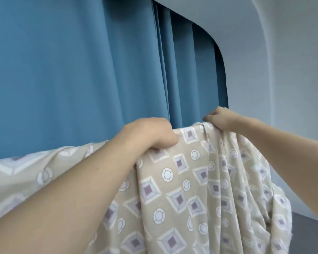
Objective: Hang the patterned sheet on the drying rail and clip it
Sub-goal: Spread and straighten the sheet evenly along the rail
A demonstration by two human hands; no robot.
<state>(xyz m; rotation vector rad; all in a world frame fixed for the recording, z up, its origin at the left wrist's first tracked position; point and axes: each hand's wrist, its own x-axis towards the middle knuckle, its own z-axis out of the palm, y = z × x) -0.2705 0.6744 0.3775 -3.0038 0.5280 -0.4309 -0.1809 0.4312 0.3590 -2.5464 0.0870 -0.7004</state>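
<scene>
Both arms raised. Left hand (pixel 149 132) clenched on the top edge of the patterned sheet (pixel 182 180); right hand (pixel 220 119) at two o'clock, pinching a gathered bunch. Sheet draping toward six o'clock, before a blue curtain (pixel 72 70). Rail hidden.

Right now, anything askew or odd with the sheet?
Yes: the beige sheet with diamond and circle print is bunched into folds under the right hand, while it runs flat and slack past the left hand. Both hands grip its top edge. No rail or clips show against the blue curtain.
</scene>
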